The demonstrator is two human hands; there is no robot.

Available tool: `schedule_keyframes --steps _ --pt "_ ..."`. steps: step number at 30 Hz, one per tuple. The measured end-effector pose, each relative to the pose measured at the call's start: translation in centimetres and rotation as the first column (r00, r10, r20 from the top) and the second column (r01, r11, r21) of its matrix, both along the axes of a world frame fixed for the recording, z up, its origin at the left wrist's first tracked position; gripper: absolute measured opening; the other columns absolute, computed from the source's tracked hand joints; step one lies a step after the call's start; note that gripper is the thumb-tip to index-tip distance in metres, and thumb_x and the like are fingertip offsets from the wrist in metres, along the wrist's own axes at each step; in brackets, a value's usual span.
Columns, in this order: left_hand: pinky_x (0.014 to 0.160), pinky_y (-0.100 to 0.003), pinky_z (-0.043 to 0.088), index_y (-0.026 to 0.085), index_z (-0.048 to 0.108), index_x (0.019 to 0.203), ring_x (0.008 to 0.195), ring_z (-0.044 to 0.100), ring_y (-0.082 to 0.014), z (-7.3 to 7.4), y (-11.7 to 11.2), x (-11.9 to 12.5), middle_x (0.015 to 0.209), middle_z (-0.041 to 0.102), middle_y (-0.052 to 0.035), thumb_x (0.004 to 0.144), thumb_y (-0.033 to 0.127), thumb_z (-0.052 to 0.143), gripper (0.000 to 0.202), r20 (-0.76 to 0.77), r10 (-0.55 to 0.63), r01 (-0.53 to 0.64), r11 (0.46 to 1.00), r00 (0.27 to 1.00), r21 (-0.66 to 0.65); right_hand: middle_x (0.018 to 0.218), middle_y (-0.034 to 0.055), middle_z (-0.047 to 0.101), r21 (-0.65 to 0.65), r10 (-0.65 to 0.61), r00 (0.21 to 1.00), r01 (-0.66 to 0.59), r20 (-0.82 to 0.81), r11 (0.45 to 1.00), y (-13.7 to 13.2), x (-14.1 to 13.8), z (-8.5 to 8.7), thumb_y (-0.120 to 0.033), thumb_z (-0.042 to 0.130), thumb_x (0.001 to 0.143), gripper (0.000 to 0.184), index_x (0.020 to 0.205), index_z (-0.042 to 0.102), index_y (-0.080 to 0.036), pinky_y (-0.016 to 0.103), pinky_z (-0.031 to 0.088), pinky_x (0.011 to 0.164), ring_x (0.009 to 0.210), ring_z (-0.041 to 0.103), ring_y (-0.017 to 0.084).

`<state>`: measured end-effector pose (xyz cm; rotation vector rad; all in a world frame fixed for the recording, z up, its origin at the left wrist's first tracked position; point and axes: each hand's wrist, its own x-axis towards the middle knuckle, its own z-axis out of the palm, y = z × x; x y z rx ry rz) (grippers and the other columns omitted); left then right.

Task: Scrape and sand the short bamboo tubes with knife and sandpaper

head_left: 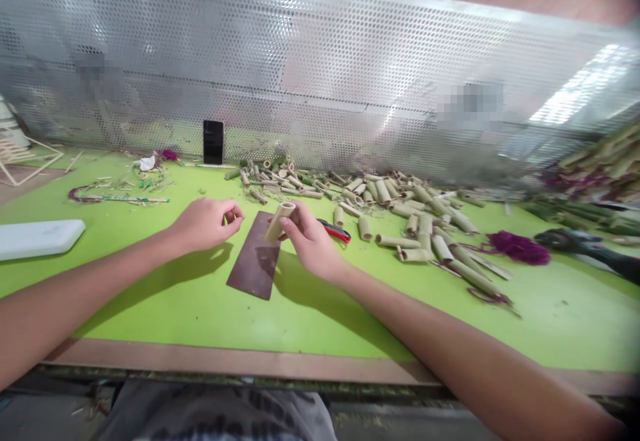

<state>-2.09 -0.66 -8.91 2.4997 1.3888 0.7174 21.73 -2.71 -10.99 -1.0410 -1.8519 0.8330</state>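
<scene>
A short bamboo tube (279,221) is gripped between the thumb and fingers of my right hand (313,241). It leans slightly, its open end up, over a brown sheet like sandpaper (253,271) lying on the green tabletop. Whether its lower end touches the sheet, I cannot tell. Left of the sheet, my left hand (207,224) hovers with its fingers curled toward the thumb, and nothing shows in it. Just behind my right hand lies a red and black tool (337,231), partly hidden by the fingers.
Many cut bamboo pieces (383,191) are heaped toward the back and right. Purple yarn (520,246) and a dark power tool (585,241) lie at far right. A phone (213,142) leans against the perforated metal screen (330,74). A white slab (40,239) sits left.
</scene>
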Motion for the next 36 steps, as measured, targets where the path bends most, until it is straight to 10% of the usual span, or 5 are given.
schedule_keyframes --steps 18,22,29,36 --pt "0.053 -0.031 0.032 0.020 0.065 0.092 0.054 0.056 -0.0211 -0.5 4.8 -5.2 0.069 0.066 -0.0066 0.093 0.030 0.040 0.028 -0.379 0.234 -0.180 0.968 0.895 0.172 0.099 0.0049 0.064 -0.101 0.155 0.984 -0.164 -0.093 0.981 -0.7 -0.4 0.1 -0.038 0.052 0.098 0.019 0.108 0.049 -0.023 0.040 0.057 0.078 0.088 0.064 0.019" --pt "0.058 -0.030 0.041 0.020 0.060 0.128 0.069 0.065 -0.0212 -0.3 3.9 -4.2 0.112 0.072 -0.0100 0.091 0.034 0.048 0.041 -0.318 0.143 -0.109 0.987 0.937 0.122 0.100 0.0049 0.065 -0.140 0.187 0.974 -0.204 -0.130 0.969 -1.1 -0.5 0.3 -0.039 0.057 0.096 0.021 0.107 0.050 -0.022 0.038 0.056 0.080 0.090 0.065 0.019" --pt "0.080 -0.037 0.050 0.023 0.049 0.141 0.097 0.068 -0.0289 0.3 -0.8 0.1 0.131 0.065 -0.0110 0.085 0.062 0.062 0.069 -0.282 -0.114 0.148 0.984 0.953 0.103 0.091 0.0027 0.065 -0.173 0.184 0.975 -0.203 -0.123 0.964 -1.0 -0.7 0.2 -0.047 0.056 0.095 0.027 0.103 0.051 -0.022 0.030 0.053 0.067 0.080 0.063 0.016" --pt "0.109 -0.042 0.040 0.024 0.045 0.147 0.135 0.048 -0.0339 -1.4 -0.5 0.7 0.151 0.048 -0.0125 0.071 0.065 0.077 0.092 -0.250 -0.336 0.263 0.922 0.908 -0.283 0.103 0.0080 0.069 0.225 -0.020 0.879 -0.099 0.477 0.969 0.1 0.8 1.0 -0.041 0.053 0.098 0.027 0.113 0.061 -0.020 0.036 0.049 0.079 0.088 0.063 0.021"
